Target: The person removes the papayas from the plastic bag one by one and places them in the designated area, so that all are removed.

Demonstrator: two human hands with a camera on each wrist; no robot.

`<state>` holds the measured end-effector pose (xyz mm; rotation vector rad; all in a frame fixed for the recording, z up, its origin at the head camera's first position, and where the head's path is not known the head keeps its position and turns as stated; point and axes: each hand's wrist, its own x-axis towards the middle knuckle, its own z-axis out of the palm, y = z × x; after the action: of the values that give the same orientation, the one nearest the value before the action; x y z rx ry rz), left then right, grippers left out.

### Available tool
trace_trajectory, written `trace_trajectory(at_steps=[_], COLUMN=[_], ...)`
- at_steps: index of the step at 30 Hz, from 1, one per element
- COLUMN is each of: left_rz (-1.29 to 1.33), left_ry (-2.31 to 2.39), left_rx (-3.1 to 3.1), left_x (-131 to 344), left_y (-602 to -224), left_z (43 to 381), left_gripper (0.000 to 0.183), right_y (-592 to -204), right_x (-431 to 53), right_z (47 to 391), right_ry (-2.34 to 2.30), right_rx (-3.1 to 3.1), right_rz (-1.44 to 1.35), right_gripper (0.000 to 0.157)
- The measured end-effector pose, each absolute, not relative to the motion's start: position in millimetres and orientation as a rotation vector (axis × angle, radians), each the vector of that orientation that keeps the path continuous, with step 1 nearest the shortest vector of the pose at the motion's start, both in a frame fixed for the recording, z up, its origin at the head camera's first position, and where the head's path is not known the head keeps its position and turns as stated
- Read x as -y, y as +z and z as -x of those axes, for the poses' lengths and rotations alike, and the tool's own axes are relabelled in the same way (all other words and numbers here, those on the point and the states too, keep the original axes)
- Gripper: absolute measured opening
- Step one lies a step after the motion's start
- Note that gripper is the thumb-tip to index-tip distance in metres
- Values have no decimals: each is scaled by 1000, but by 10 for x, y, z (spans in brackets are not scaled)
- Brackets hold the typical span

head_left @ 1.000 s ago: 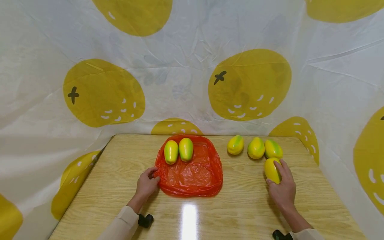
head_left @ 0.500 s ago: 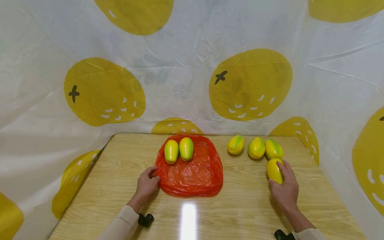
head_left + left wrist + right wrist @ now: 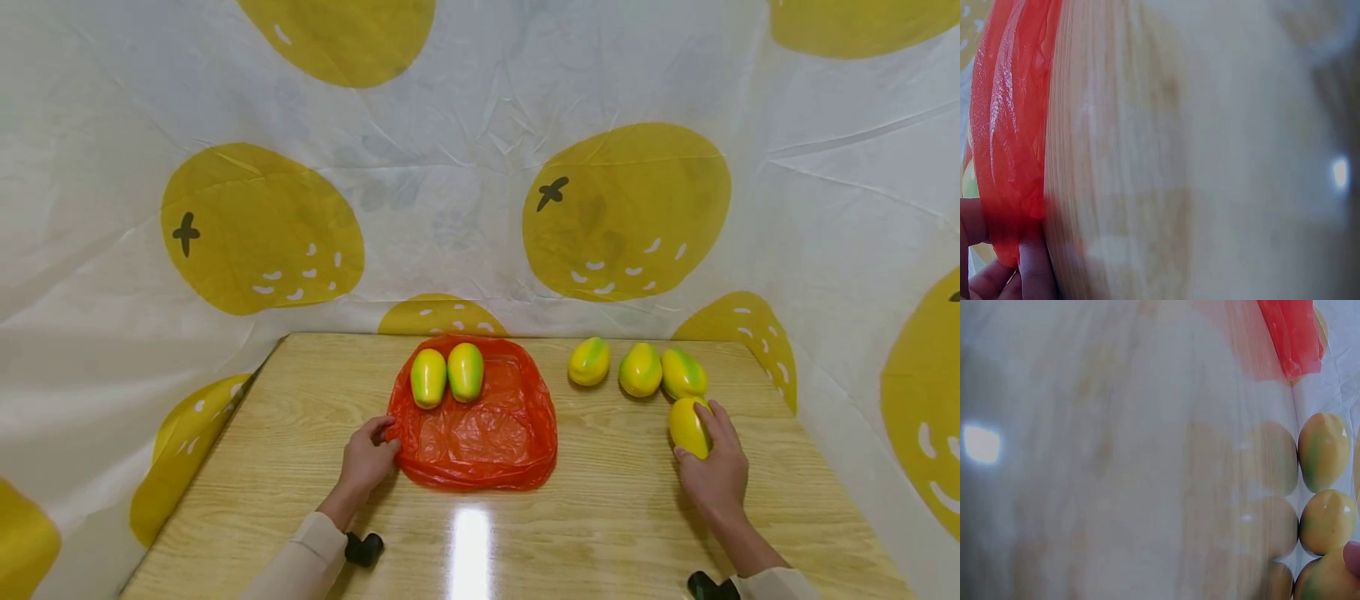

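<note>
My right hand grips a yellow papaya with its thumb on the near side and its fingers over the far right side. In the right wrist view only a fingertip shows against a papaya. My left hand pinches the left rim of a red plastic bag; in the left wrist view the fingers lie on both sides of its folded edge. Inside the bag, two yellow-green papayas stand side by side at the back left, the left one touching or nearly touching the right one.
Three more papayas lie at the back right of the wooden table: one apart, and two together just behind the gripped one. A white cloth printed with yellow fruit hangs behind the table and at its sides.
My right hand has shifted slightly to the right with the papaya, then almost stopped. The left hand and the bag have stayed in place.
</note>
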<state>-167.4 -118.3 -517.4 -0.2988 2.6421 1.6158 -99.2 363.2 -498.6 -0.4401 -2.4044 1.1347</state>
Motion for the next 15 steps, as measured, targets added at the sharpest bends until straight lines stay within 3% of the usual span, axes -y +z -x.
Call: trace_trajectory(at_steps=[15], left_rz=[315], left_ry=[1616], left_rx=[-2640], left_x=[1176], left_y=[-5164], left_z=[1669], left_gripper=[45], right_y=[-5005], right_x=[-3666], right_z=[1010], right_ry=[1151], right_rx=[2443], right_rz=[471], right_gripper=[71])
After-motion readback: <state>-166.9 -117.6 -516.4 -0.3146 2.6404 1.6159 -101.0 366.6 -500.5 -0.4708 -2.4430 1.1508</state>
